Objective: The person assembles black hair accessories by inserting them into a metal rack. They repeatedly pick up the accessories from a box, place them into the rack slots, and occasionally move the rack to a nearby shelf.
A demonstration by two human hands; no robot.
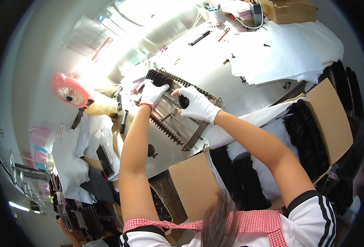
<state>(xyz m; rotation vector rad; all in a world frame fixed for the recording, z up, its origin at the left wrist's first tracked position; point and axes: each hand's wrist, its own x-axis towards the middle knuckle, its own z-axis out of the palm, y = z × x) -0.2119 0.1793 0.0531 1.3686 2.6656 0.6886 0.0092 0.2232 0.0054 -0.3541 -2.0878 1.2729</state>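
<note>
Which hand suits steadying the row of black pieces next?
Probably the left hand: it's already at the row of black pieces, while the right hand holds a separate round one.

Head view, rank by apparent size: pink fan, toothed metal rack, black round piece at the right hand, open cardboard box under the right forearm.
1. Open cardboard box
2. Toothed metal rack, partly hidden
3. Pink fan
4. Black round piece, partly covered
</note>
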